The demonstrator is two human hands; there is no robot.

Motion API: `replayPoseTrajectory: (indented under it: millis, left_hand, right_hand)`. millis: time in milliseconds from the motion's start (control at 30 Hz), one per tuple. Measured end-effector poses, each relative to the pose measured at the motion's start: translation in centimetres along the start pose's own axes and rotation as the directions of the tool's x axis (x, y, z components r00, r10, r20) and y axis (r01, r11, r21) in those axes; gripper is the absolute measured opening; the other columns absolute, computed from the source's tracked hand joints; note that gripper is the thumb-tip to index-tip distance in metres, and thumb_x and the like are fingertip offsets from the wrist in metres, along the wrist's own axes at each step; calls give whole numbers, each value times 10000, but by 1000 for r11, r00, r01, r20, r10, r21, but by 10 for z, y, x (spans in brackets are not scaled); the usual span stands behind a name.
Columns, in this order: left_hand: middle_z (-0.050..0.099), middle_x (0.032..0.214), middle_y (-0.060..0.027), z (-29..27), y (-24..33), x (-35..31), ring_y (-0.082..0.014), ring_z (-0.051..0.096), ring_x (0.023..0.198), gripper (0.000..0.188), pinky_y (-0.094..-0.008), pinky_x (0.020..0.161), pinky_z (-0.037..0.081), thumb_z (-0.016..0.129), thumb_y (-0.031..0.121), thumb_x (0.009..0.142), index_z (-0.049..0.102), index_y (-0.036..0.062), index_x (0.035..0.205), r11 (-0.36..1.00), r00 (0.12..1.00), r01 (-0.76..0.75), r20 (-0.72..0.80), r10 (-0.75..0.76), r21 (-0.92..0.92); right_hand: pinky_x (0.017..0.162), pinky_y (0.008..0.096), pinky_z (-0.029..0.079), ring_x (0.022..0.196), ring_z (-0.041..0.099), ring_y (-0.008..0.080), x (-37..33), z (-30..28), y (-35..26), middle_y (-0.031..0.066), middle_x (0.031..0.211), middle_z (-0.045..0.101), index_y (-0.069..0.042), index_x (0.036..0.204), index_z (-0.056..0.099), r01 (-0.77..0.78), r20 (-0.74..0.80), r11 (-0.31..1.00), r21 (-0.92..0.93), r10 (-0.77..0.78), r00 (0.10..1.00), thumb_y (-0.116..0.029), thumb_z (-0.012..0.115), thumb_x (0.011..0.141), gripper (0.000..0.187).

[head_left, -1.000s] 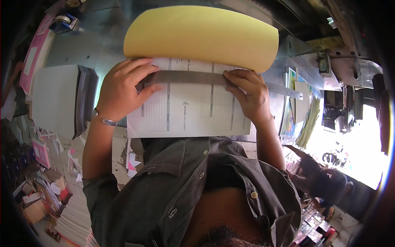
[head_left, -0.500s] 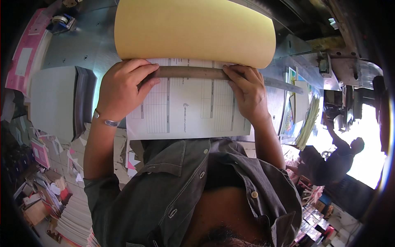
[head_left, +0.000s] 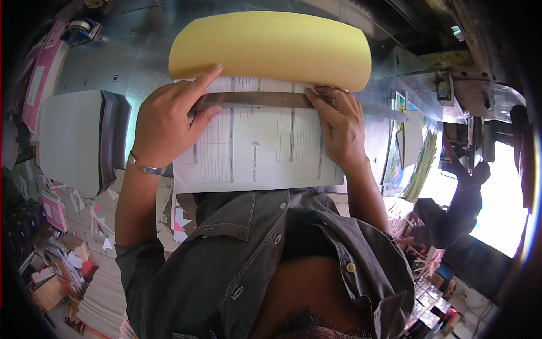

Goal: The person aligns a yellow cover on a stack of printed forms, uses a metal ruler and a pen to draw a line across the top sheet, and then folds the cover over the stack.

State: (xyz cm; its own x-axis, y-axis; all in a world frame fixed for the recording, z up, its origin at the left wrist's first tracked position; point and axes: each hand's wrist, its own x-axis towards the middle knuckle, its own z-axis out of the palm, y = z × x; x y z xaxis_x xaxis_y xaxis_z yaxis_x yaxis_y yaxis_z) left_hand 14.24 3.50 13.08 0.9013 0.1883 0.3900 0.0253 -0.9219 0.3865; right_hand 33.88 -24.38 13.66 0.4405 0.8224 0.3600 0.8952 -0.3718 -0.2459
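A long, flat brownish strip [head_left: 257, 100], like a ruler, lies across a white printed form [head_left: 254, 164] on the bench in front of me. My right hand [head_left: 341, 124] grips the strip near its right side, fingertips on top of it. At the strip's left end is my left hand [head_left: 169, 121], thumb and index finger spread apart. Its index finger touches the lower edge of a yellow sheet [head_left: 271, 48], which curls back beyond the form. The left hand's other fingers are mostly hidden.
On the left stands a thick stack of white paper [head_left: 70, 141] with dark edges. A tape dispenser [head_left: 82, 31] sits at the far left near pink printed sheets [head_left: 36, 93]. Colourful papers [head_left: 415, 141] lie on the right. Another person [head_left: 451, 203] is farther off at the right.
My left index finger has lifted off the strip and stretched out to the yellow sheet. The yellow sheet has dropped lower and curls differently. My right hand stays on the strip.
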Motion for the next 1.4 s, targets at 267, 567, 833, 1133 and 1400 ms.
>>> replayPoseTrajectory:
  millis: [267, 567, 833, 1133, 1400]
  left_hand:
    - [675, 990, -64, -2, 5, 6, -262, 685, 911, 746, -389, 811, 578, 829, 332, 892, 560, 201, 1576, 995, 995, 42, 86, -50, 92]
    - [689, 1046, -90, -3, 7, 9, -283, 693, 950, 802, -386, 842, 586, 851, 365, 864, 552, 176, 1583, 991, 993, 62, 94, -73, 118]
    - [703, 1046, -122, -3, 5, 9, -311, 697, 934, 796, -399, 842, 586, 864, 321, 851, 565, 180, 1575, 995, 995, 70, 64, -75, 76]
    - [749, 1095, -118, -2, 4, 9, -290, 729, 976, 792, -391, 868, 598, 875, 255, 842, 569, 180, 1569, 996, 995, 84, 55, -85, 27]
    - [756, 1094, -106, -2, 4, 6, -271, 733, 978, 788, -389, 872, 600, 875, 237, 844, 570, 175, 1568, 994, 990, 106, 85, -109, 32]
  right_hand:
    - [931, 418, 483, 1089, 663, 284, 0, 0, 0, 81, 1150, 716, -112, 1241, 809, -5, -8, 1000, -18, 5, 1000, -24, 700, 900, 368]
    - [936, 418, 486, 1060, 655, 280, 1, 4, -1, 77, 1112, 696, -114, 1242, 812, -23, -9, 999, -24, 23, 1000, -7, 729, 886, 381]
    - [951, 420, 483, 1064, 644, 273, 3, 7, -3, 77, 1099, 677, -121, 1255, 808, -45, 4, 999, -17, 45, 999, -10, 728, 889, 390]
    - [952, 412, 477, 1063, 643, 261, 3, 8, -2, 60, 1099, 673, -136, 1266, 806, -30, -8, 999, -39, 30, 1000, -18, 725, 896, 397]
    - [963, 418, 471, 1065, 644, 253, 2, 8, -3, 58, 1113, 681, -155, 1281, 805, -21, -5, 996, -82, 21, 1000, -18, 731, 893, 418]
